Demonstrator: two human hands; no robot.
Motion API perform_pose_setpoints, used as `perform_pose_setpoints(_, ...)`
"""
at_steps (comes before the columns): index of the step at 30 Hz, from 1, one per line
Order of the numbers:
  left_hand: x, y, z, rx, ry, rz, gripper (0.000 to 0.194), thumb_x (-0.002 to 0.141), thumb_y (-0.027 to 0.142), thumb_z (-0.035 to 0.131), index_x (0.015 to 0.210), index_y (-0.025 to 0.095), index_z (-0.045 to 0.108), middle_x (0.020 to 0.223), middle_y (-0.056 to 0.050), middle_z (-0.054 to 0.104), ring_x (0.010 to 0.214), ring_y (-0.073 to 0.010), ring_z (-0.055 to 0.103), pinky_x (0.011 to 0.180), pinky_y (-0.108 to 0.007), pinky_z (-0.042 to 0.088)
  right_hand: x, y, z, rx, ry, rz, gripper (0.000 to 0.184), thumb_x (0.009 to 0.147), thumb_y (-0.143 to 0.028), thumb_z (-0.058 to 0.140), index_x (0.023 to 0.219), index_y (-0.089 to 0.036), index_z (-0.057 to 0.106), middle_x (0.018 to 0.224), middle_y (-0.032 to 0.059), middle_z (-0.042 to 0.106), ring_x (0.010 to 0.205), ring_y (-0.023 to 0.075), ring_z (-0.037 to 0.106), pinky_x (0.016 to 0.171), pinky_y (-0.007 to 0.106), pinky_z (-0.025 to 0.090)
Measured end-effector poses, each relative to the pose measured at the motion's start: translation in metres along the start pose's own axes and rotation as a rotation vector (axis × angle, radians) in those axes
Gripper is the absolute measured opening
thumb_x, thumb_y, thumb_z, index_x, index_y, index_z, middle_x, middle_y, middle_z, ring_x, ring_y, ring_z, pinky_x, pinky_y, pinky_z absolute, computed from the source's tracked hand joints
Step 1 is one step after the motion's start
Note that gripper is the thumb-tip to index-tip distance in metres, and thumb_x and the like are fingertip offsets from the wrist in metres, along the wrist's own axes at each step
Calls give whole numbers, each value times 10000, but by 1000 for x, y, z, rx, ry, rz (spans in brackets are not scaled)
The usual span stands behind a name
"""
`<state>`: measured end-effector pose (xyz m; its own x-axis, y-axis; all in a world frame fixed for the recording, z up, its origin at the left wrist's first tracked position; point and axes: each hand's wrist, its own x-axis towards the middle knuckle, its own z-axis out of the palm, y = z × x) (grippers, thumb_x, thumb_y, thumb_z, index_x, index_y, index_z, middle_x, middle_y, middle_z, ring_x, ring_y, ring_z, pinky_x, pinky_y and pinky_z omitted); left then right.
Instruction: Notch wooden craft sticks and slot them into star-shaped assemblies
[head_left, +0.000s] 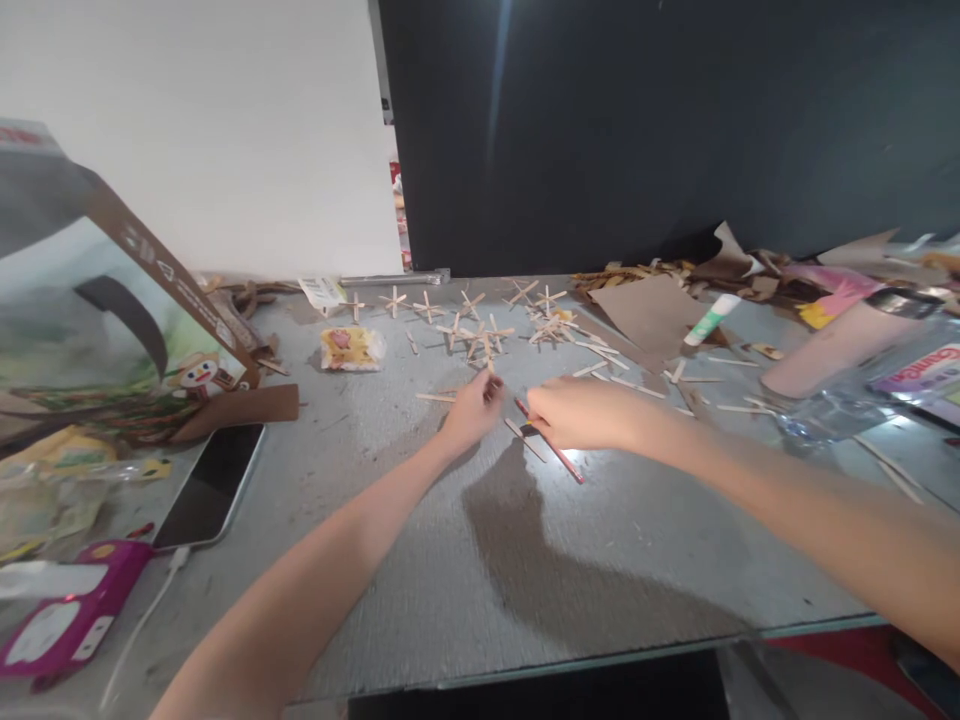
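Note:
My left hand (478, 410) is closed, its fingertips pinched around what appears to be a thin wooden stick (490, 366), just in front of a cluster of wooden-stick stars (476, 342). My right hand (564, 412) is a fist beside it. A small black and yellow tool (529, 429) sticks out under that fist; its kind is hidden. A red pencil (568, 466) slants beneath the same hand, and I cannot tell whether the hand grips it. One loose wooden stick (525, 440) lies on the table between the hands.
More stick stars (393, 301) line the back of the grey table (375, 620). Around them are a snack packet (351, 349), cardboard (649, 315), a glue stick (711, 320), a pink bottle (832, 345) and loose sticks. A phone (211, 487) and a printed bag (127, 320) are at left.

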<state>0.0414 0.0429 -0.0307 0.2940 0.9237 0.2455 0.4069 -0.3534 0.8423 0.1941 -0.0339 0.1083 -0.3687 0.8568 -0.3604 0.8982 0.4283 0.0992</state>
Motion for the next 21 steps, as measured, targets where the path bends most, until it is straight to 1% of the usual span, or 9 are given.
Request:
perform_pose_setpoints(2, 3, -2, 1, -117, 82, -59, 82, 964, 204, 528, 981, 193, 608, 714, 18, 634, 639, -135, 574, 635, -250, 411, 2, 1, -1, 1, -6, 0, 203, 868, -75, 543, 766, -154, 701, 682, 88, 642, 546, 157, 513, 562, 306, 275)
perform_pose_setpoints(6, 5, -4, 1, -211, 122, -118, 81, 928, 163, 535, 971, 200, 591, 641, 39, 600, 578, -127, 544, 590, -243, 395, 1, 1, -5, 33, -35, 13, 216, 863, -67, 543, 712, -167, 661, 652, 65, 604, 522, 146, 460, 558, 309, 255)
perform_pose_setpoints(9, 5, -3, 1, -225, 136, -132, 76, 907, 168, 551, 951, 206, 600, 627, 45, 594, 569, -129, 542, 587, -244, 397, -1, 4, -6, 72, -30, 14, 231, 862, -69, 550, 685, -175, 655, 639, 55, 601, 534, 151, 480, 569, 306, 254)
perform_pose_setpoints(12, 5, -1, -1, -233, 147, -165, 67, 899, 174, 542, 906, 210, 598, 594, 57, 558, 566, -135, 541, 604, -244, 409, -4, 7, 0, 122, 14, 1, 243, 895, -99, 553, 709, -186, 684, 652, 55, 634, 562, 164, 543, 574, 297, 264)
perform_pose_setpoints(15, 6, 0, -4, -239, 182, -168, 93, 906, 181, 503, 879, 210, 587, 585, 61, 535, 564, -134, 535, 616, -240, 419, -7, 8, 14, 163, 93, -9, 287, 984, -165, 522, 794, -200, 735, 708, 76, 708, 654, 190, 657, 585, 283, 300)
perform_pose_setpoints(17, 6, -1, -6, -247, 231, -167, 96, 912, 197, 483, 886, 212, 574, 608, 62, 533, 564, -129, 523, 615, -232, 418, -10, 8, 24, 180, 122, -52, 333, 1046, -204, 474, 905, -213, 776, 724, 87, 748, 727, 215, 723, 606, 274, 345)
perform_pose_setpoints(18, 6, -3, -8, -248, 267, -166, 90, 922, 216, 479, 896, 215, 565, 626, 63, 527, 565, -125, 514, 606, -226, 409, -11, 10, 27, 171, 145, -34, 328, 1053, -202, 472, 987, -219, 793, 751, 96, 769, 758, 233, 748, 622, 274, 373)
perform_pose_setpoints(19, 6, -4, -10, -247, 306, -164, 81, 935, 246, 483, 902, 219, 551, 642, 66, 509, 566, -121, 503, 593, -219, 396, -11, 12, 31, 174, 196, -7, 323, 1058, -212, 478, 1083, -230, 799, 817, 113, 796, 802, 254, 769, 646, 281, 408)
perform_pose_setpoints(21, 5, -7, -13, -242, 367, -149, 99, 960, 282, 459, 912, 225, 524, 660, 70, 468, 564, -116, 481, 567, -211, 370, -11, 18, 35, 255, 309, -2, 358, 1073, -255, 465, 1239, -266, 782, 1034, 127, 829, 930, 281, 790, 726, 305, 484)
